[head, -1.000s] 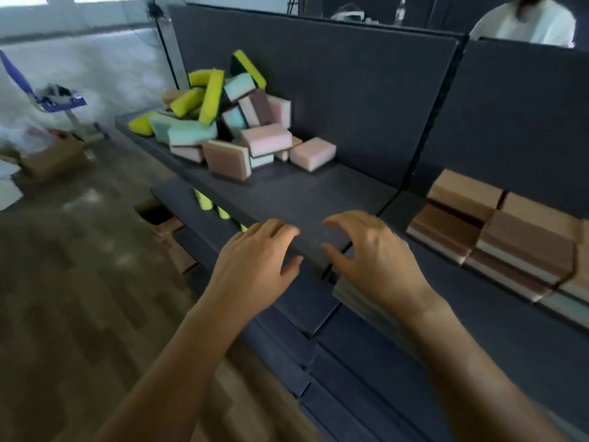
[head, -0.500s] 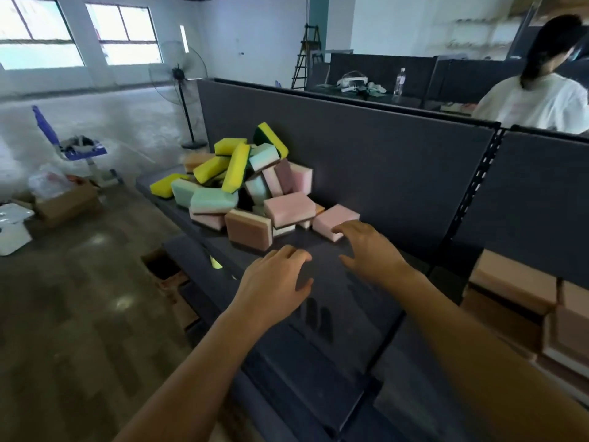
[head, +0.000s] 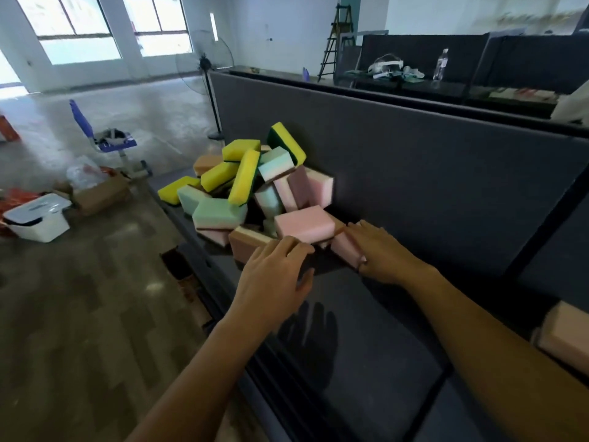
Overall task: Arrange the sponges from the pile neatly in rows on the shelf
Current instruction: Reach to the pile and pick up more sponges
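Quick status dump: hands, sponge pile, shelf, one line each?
left hand: open, fingertips at the brown sponge, no grip.
right hand: laid on a pink sponge; grip unclear.
sponge pile: jumbled, unsorted.
shelf: bare in front of the pile.

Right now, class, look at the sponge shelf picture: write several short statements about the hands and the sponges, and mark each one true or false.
1. The right hand touches a pink rectangular foam sponge. True.
2. The left hand holds a yellow sponge in the air. False: it reaches toward a brown-sided sponge at the pile's edge.
3. The sponge pile lies on the floor. False: it lies on the dark grey shelf.
4. Yellow-and-green scouring sponges sit high in the pile. True.
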`<state>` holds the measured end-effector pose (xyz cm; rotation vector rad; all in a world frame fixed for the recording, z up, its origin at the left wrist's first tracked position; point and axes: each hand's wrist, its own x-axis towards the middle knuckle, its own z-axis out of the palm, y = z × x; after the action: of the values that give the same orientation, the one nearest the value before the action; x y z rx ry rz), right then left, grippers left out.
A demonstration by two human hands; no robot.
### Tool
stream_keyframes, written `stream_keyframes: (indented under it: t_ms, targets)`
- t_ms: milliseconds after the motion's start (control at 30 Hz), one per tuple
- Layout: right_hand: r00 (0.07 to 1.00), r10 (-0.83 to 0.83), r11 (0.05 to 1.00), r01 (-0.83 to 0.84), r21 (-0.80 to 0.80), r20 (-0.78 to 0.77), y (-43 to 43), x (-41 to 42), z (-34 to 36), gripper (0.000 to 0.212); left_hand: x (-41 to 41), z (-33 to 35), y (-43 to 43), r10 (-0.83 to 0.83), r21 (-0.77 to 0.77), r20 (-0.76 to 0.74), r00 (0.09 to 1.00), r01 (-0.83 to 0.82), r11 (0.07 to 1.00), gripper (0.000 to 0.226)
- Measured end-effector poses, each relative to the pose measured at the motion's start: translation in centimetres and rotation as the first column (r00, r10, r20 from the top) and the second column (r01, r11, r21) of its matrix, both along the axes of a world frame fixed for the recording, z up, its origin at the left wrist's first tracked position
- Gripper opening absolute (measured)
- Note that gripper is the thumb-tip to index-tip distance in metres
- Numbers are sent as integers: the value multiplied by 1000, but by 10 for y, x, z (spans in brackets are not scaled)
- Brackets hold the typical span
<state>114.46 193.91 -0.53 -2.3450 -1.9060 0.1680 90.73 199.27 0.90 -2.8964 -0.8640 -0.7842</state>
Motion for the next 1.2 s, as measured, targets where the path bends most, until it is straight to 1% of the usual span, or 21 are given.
stream_keyframes:
  t_ms: [33,100,167,233,333,433,533,633,733,800,900,1067,1200]
  targets:
    - [1000,-5,1000,5,4,14,0,2,-1,72,2,1,5,1,25,13,1000,-2,1000,32]
    - [999,-35,999,35,-13,10,-2,1,0,79,7,3,17,9,59,37,999,-11,998,32]
    - [996,-88,996,88,-7,18,-7,-5,2,83,13,3,30,18,68,36,999,-20,998,37]
    - [991,-136,991,136,-12,6,-15,-15,6,83,20,2,46,23,54,-17,1000,-22,998,47]
    - [980,-187,982,187,-6,-66,-29,-37,11,79,33,-1,69,-10,22,-90,996,12,1000,59]
    - [971,-229,972,231,29,-60,-44,-58,18,75,48,-4,85,-73,34,-157,985,79,996,55]
    - [964,-264,964,263,34,34,-48,-73,30,71,59,-8,97,-131,49,-195,972,143,988,44]
    - [936,-351,933,350,79,-6,-57,-82,38,72,67,-8,108,-152,39,-196,969,163,986,40]
    - [889,-455,876,457,152,-51,-74,-94,40,76,70,-3,110,-195,-22,-213,958,195,981,38]
    - [851,-521,836,523,166,-57,-82,-105,38,76,69,2,104,-239,-35,-208,948,237,971,41]
    - [789,-612,768,610,192,-58,-96,-120,32,79,62,10,86,-366,-21,-128,922,366,930,47]
    - [658,-749,620,738,268,-77,-142,-146,28,77,51,15,39,-582,-88,-51,812,577,812,54]
    - [548,-833,513,816,267,-72,-186,-163,22,82,51,11,-7,-696,-155,-70,715,682,715,53]
